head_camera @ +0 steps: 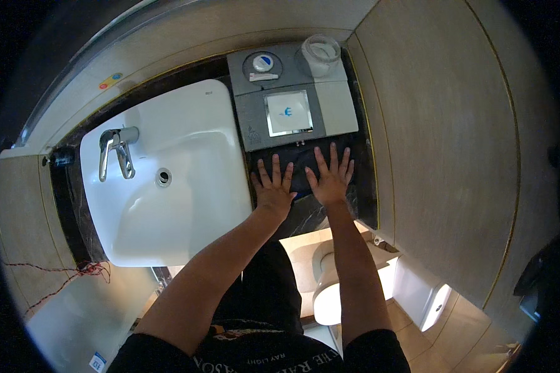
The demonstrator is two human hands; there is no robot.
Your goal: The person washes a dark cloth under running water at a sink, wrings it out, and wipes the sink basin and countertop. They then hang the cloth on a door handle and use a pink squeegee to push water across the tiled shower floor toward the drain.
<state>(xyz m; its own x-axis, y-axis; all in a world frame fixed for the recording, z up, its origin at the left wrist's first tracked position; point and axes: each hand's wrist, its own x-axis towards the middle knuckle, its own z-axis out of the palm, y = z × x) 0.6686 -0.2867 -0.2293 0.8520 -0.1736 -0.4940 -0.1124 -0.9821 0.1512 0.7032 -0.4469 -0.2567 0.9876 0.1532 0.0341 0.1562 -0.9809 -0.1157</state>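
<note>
My left hand lies palm down with its fingers spread on a dark, flat, soft-looking item, perhaps folded cloth. Beside it my right hand rests the same way, fingers apart, holding nothing. Underneath is the dark, veined stone countertop. Just beyond my fingertips sits a grey box with a silver-framed square panel on its top. A round white container with a blue mark and a small white tube lie on a dark round patch at its back.
A clear jar with white contents stands at the box's back right. Left of my hands is a white washbasin with a chrome faucet. A tiled wall rises at the right. Twisted red cord hangs at the lower left.
</note>
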